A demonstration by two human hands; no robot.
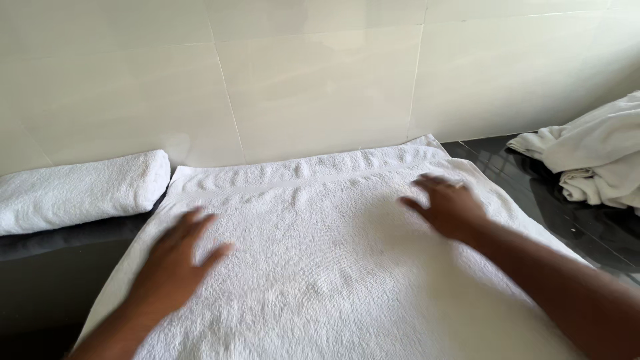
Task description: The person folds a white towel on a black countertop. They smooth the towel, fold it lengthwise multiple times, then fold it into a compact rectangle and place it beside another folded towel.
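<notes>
A white towel (320,240) lies spread flat on a dark counter, its far edge against the tiled wall. My left hand (175,263) rests palm down on the towel's left part, fingers spread and slightly blurred. My right hand (448,205) lies flat on the towel's right part, fingers apart and pointing left toward the far edge. Neither hand holds anything.
A rolled white towel (77,192) lies at the left against the wall. A crumpled heap of white towels (597,157) sits at the right on the glossy black counter (573,220). A cream tiled wall (320,80) closes off the far side.
</notes>
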